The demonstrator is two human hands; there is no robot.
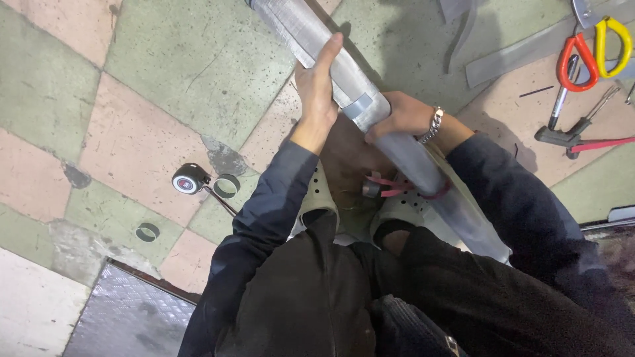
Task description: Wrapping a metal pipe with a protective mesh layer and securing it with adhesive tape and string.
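A metal workshop: stained checkered floor [152, 59], tin snips [592, 49], sheet-metal strips [522, 49], tape measure [190, 178], diamond-plate panel [126, 317].

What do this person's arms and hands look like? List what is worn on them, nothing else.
Both arms are covered to the wrist by long dark navy sleeves of plain cloth, loosely creased. The left hand is bare, with no glove or ring visible. The right hand is bare too, with a silver link bracelet around the wrist just above the cuff.

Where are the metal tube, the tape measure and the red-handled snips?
metal tube [301, 30], head view, on its bare upper stretch above the hands.
tape measure [190, 178], head view, on the middle of its round case.
red-handled snips [577, 61], head view, on the red handle loop.
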